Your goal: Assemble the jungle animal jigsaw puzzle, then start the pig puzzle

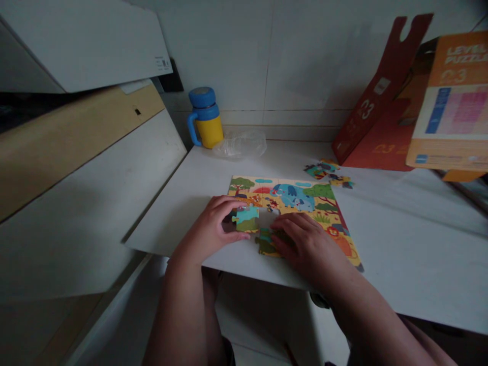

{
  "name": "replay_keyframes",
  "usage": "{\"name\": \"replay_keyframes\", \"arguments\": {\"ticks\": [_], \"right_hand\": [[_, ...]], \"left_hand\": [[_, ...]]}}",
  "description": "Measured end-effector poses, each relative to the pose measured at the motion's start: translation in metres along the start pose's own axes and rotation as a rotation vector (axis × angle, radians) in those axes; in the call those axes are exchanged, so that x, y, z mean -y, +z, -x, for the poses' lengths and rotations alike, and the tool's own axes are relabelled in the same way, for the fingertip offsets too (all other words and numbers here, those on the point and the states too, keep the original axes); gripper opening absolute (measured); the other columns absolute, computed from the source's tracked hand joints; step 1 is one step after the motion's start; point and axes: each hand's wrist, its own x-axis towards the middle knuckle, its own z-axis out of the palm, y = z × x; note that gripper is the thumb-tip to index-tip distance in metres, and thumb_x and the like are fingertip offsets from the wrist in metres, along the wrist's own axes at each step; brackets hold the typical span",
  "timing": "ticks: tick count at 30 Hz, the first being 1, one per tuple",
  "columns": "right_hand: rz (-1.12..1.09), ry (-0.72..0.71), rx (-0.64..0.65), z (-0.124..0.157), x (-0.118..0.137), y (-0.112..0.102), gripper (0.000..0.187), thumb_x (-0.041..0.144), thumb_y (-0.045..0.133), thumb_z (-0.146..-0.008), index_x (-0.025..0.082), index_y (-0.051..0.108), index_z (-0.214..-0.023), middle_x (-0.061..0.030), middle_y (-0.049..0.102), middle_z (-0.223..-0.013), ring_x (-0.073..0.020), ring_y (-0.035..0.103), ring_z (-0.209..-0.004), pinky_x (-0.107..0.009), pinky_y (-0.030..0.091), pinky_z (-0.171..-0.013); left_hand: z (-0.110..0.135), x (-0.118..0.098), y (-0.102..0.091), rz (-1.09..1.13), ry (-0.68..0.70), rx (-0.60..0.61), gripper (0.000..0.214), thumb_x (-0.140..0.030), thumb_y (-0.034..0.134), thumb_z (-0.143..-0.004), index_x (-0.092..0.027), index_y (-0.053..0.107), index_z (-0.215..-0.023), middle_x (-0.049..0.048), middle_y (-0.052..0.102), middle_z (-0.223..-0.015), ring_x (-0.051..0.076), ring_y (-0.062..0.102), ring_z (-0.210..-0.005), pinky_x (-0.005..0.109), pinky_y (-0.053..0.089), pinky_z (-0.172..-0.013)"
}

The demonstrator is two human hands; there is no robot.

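Note:
A partly assembled jigsaw puzzle (pixel 293 195) lies flat on the white table, showing a blue elephant, trees and a lion. On its left side, my left hand (pixel 213 223) curves its thumb and fingers around the edges of a green and teal puzzle piece (pixel 247 219). A bare gap shows just right of that piece. My right hand (pixel 305 241) rests on the lower middle of the puzzle, fingers bent and close together. Beneath its fingertips, a darker green section (pixel 267 243) at the lower edge sticks out; the rest of what they cover is hidden.
Loose puzzle pieces (pixel 328 172) lie behind the puzzle. An open red and orange puzzle box (pixel 381 122) stands at the back right. A blue and yellow mug (pixel 209 124) and a clear plastic bag (pixel 242 144) are at the back left. White panels (pixel 95 178) lean along the left.

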Motion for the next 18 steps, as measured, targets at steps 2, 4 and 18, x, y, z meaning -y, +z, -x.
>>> {"name": "replay_keyframes", "arguments": {"ticks": [2, 4, 18], "right_hand": [[-0.004, -0.007, -0.004, 0.0, 0.0, 0.0, 0.013, 0.024, 0.064, -0.102, 0.02, 0.07, -0.113, -0.0117, 0.074, -0.114, -0.0282, 0.067, -0.106, -0.047, 0.058, -0.093], [-0.009, -0.007, -0.002, -0.001, 0.0, -0.001, 0.014, 0.024, 0.063, -0.102, 0.02, 0.071, -0.113, -0.0117, 0.074, -0.114, -0.028, 0.067, -0.106, -0.047, 0.058, -0.093], [0.023, -0.04, -0.008, 0.0, -0.003, 0.002, 0.012, 0.025, 0.062, -0.104, 0.019, 0.07, -0.11, -0.0124, 0.074, -0.113, -0.0283, 0.066, -0.105, -0.047, 0.058, -0.094]], "left_hand": [[0.005, 0.0, -0.008, -0.021, -0.025, 0.0, 0.059, -0.034, 0.094, -0.08, -0.031, 0.066, -0.131, 0.0065, 0.066, -0.134, 0.028, 0.06, -0.13, 0.047, 0.051, -0.113], [0.011, 0.0, -0.017, -0.04, -0.072, 0.016, 0.057, -0.033, 0.093, -0.08, -0.03, 0.065, -0.13, 0.0059, 0.067, -0.133, 0.027, 0.061, -0.129, 0.046, 0.051, -0.112], [0.027, 0.002, -0.028, 0.078, -0.29, 0.058, 0.058, -0.026, 0.09, -0.082, -0.029, 0.063, -0.133, 0.0023, 0.075, -0.118, 0.021, 0.072, -0.102, 0.035, 0.059, -0.092]]}}
